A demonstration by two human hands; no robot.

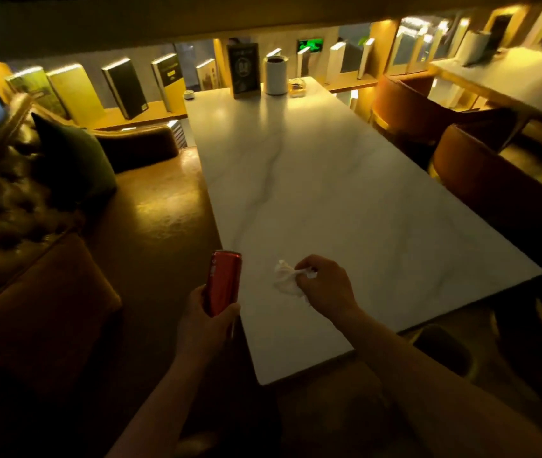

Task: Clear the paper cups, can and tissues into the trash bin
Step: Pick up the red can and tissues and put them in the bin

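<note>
My left hand [205, 320] grips a red can [222, 281] by its lower part and holds it tilted just off the left edge of the white marble table [329, 193]. My right hand [324, 285] is closed on a crumpled white tissue [284, 279] above the near end of the table; most of the tissue sticks out to the left of my fingers. A dark trash bin [441, 348] stands on the floor under the table's near right corner, dim and partly hidden. No paper cups show on the table.
At the table's far end stand a dark menu card [244, 70], a white cylindrical container [275, 75], a glass ashtray [297, 87] and a small white disc [189, 94]. A brown sofa [31, 285] with a green cushion [74, 160] lies left, orange chairs [481, 173] right.
</note>
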